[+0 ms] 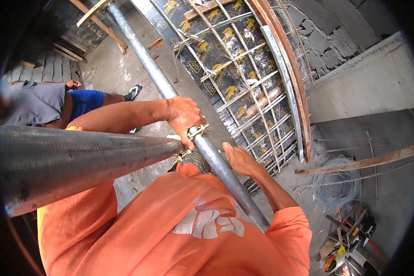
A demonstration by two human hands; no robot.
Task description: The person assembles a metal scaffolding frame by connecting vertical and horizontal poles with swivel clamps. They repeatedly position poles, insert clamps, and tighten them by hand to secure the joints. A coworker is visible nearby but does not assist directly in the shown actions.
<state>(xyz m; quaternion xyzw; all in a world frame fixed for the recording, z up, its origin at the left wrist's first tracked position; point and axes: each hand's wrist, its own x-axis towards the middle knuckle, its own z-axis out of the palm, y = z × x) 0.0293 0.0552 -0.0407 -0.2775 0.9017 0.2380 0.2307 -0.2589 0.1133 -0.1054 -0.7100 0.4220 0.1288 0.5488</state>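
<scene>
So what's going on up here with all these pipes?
A person in an orange shirt is working where two steel scaffold pipes cross. The left hand grips the metal clamp at the joint, where a thick horizontal pipe meets the long slanting pipe. The right hand rests open against the slanting pipe just below the joint. Beyond the pipes stands a dark formwork panel laced with steel rebar. Another person crouches on the concrete floor to the left, and a wire coil lies at right.
</scene>
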